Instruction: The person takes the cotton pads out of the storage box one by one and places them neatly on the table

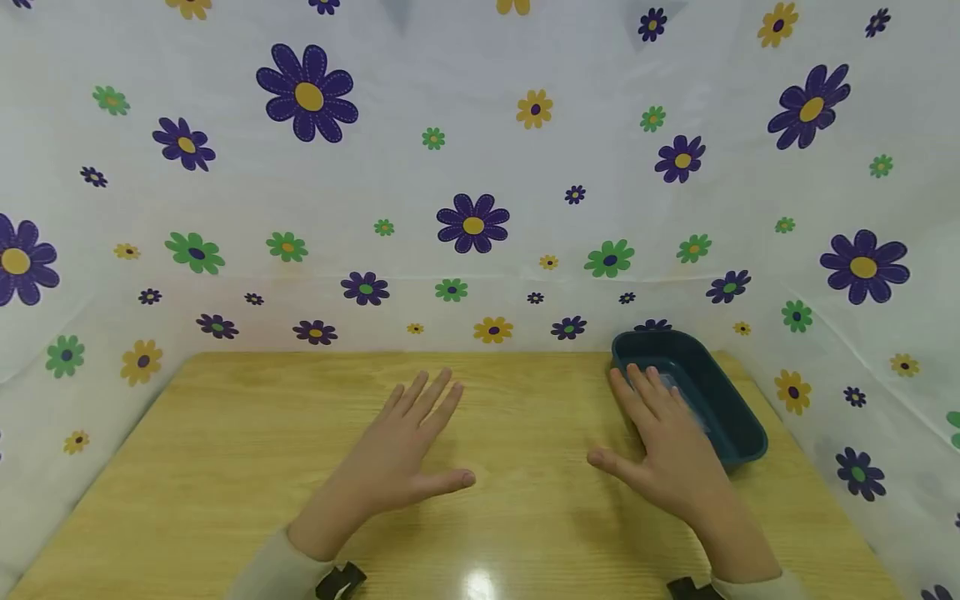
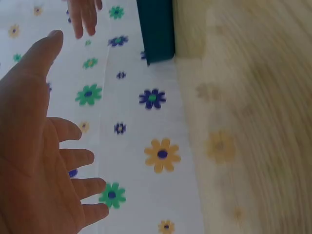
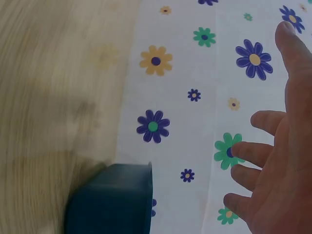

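My left hand (image 1: pixel 390 458) hovers over the middle of the wooden table, fingers spread and thumb pointing right, with nothing in it. To the right, my right hand (image 1: pixel 667 450) is also spread and holds nothing; it covers part of a dark teal plastic tub (image 1: pixel 731 417) in the head view. Something pale and clear lies in the tub, too hidden behind the fingers to tell what it is. The left wrist view shows the tub (image 2: pixel 158 29) beyond the left hand (image 2: pixel 44 161). In the right wrist view, the tub (image 3: pixel 114 200) stands below and left of the right hand (image 3: pixel 278 161), apart from it.
The light wooden table (image 1: pixel 225 433) reaches back to a white cloth (image 1: pixel 397 175) with purple, green and yellow flowers, which hangs behind and along both sides. Dark straps (image 1: pixel 341 581) sit at the cuffs of the pale sleeves (image 1: pixel 281 571).
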Available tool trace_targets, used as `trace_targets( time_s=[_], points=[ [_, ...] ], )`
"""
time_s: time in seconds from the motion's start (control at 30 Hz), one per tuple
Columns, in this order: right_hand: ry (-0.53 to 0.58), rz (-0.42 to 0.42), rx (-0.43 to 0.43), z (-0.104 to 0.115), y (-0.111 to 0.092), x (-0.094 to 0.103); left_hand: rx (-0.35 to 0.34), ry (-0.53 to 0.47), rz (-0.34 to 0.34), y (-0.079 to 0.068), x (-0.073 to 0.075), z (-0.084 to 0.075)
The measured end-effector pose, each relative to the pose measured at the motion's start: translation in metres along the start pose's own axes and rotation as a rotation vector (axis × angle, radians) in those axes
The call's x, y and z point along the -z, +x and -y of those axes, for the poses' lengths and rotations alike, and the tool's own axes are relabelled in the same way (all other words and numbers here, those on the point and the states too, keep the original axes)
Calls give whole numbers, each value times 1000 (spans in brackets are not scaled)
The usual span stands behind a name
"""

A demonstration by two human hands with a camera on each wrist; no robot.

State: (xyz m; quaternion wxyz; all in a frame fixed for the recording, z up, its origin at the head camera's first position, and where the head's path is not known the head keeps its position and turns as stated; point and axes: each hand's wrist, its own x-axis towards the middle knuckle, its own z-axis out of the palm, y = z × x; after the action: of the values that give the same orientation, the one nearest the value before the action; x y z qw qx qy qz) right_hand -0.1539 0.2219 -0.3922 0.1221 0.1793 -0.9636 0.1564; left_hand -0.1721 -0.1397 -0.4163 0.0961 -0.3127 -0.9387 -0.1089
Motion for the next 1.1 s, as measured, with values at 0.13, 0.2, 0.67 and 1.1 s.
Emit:
trace_targets(
  time_s=[0.13, 0.2, 0.67, 1.1],
  points=[
    [-24, 2, 17, -12, -4, 4, -45, -26, 47, 9, -1, -16],
    [-37, -3, 30, -18, -3, 6, -60, -17, 51, 15, -2, -23],
    [-52, -37, 44, -49, -7, 15, -44, -36, 26, 48, -16, -66],
    [-26, -18, -4, -94, -15, 17, -118, 31, 23, 72, -36, -104]
  ],
)
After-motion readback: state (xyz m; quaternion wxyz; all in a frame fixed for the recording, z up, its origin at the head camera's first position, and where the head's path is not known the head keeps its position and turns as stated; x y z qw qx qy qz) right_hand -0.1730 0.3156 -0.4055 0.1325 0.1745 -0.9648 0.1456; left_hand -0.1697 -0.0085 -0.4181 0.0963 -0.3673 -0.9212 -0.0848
